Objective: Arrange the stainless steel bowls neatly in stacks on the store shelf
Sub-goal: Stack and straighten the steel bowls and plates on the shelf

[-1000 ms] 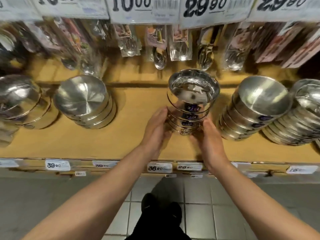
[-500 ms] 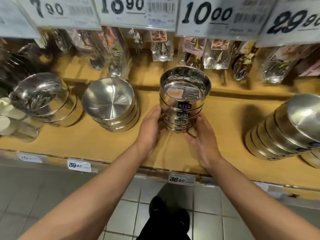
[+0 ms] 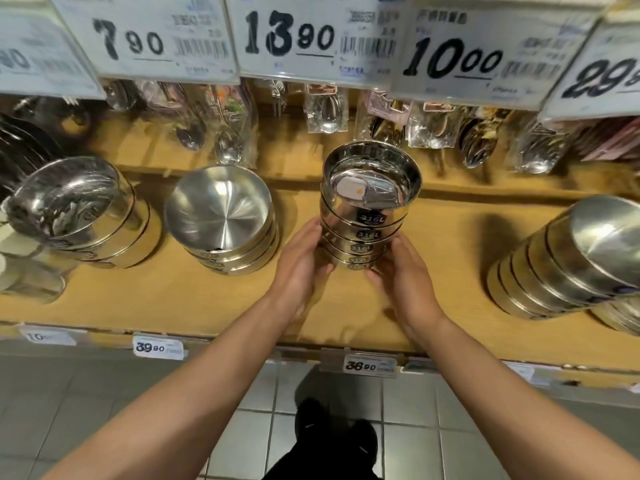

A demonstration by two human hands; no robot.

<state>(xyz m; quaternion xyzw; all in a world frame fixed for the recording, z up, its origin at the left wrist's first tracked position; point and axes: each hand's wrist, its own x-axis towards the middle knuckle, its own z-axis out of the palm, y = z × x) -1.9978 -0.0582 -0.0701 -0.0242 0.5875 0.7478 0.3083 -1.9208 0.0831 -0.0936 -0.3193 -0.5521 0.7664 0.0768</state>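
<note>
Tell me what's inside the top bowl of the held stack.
The top bowl shows only reflections, one pale with an orange dot; no object is discernible. Bowls nested below are covered.

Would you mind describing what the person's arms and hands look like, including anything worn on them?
Both forearms are bare, with no sleeves in view. The left hand and right hand wear no gloves, and no rings, watch or bracelet show on the visible sides.

Warm overhead store light, wide-angle view, soft focus.

Light falls from above: the wooden shelf (image 3: pixel 214 299) glows yellow, and the bowl stacks (image 3: pixel 367 209) throw shadows onto it. Glare streaks the steel. Price tags (image 3: pixel 287 36) along the top look smeared, and straight lines bow outward at both edges. The floor (image 3: pixel 69 410) sits dimmer.
</note>
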